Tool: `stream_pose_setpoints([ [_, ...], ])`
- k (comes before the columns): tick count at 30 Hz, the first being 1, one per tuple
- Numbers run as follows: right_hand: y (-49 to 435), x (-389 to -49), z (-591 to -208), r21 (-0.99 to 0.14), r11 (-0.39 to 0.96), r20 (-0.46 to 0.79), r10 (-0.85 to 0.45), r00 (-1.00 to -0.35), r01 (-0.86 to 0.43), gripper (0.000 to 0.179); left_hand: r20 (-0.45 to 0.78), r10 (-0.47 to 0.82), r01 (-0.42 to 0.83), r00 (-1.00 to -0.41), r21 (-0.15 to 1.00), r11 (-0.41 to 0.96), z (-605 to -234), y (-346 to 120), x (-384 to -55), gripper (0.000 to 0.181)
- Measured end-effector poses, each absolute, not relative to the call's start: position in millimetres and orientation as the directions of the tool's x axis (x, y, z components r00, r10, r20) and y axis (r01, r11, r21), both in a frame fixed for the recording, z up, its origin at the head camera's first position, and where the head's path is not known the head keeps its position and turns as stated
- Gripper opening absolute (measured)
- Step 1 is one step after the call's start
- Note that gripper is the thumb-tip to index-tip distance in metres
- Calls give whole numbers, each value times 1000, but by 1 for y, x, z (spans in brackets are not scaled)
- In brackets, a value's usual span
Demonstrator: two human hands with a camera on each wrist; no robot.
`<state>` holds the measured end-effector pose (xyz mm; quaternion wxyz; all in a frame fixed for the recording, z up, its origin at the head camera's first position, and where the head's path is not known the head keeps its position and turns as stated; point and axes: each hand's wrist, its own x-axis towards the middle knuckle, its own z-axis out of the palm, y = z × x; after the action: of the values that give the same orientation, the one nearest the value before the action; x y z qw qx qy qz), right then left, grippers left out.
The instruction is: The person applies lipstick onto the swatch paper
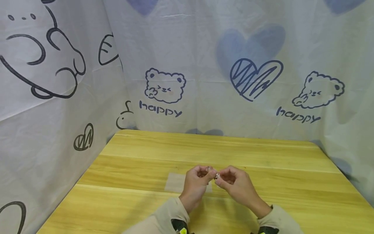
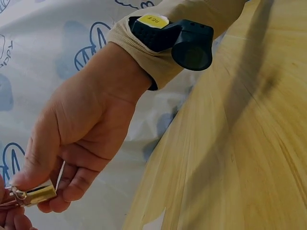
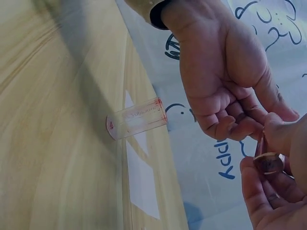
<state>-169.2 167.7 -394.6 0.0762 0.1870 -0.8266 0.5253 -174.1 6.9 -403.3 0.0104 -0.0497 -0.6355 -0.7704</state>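
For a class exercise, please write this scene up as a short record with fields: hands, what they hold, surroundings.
Left hand: pinches a small shiny piece
Right hand: pinches the same piece, close beside the other hand
Table: light wood grain
White sheet: on the table, partly hidden in the head view
Clear item: reddish ends, exact kind unclear
Backdrop: pale, printed with hearts, bears and "happy"

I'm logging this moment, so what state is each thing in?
Small shiny gold-coloured cylinder: held up in the air.
Left bare hand: curled, pinching at the cylinder.
Right bare hand: curled, pinching at it too.
Clear red-edged plastic piece: see-through; support unclear.
Thin white rectangular sheet: flat on the yellow wood-grain table.
White backdrop with printed drawings: hanging, creased.
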Motion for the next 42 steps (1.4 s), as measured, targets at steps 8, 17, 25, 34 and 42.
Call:
stream_pose_setpoints([
  [8, 169, -172, -398, -777, 322, 436, -346, -831, -541, 14, 80, 96, 57, -992, 974, -221, -402, 4, -177, 32],
  [17, 170, -171, -394, -785, 393, 352, -352, -867, -479, 22, 59, 87, 33, -994, 961, -276, -402, 5, -175, 32],
  [25, 168, -170, -397, -695, 446, 491, -278, -826, -564, 22, 38, 42, 23, -998, 952, -305, -401, 9, -173, 26],
  [34, 169, -173, -399, -594, 450, 573, -345, -743, -667, 14, 36, 41, 22, -999, 952, -306, -403, 9, -172, 29],
  [42, 169, -173, -401, -611, 423, 565, -360, -743, -669, 17, 70, 57, 50, -996, 953, -299, -400, 10, -172, 31],
])
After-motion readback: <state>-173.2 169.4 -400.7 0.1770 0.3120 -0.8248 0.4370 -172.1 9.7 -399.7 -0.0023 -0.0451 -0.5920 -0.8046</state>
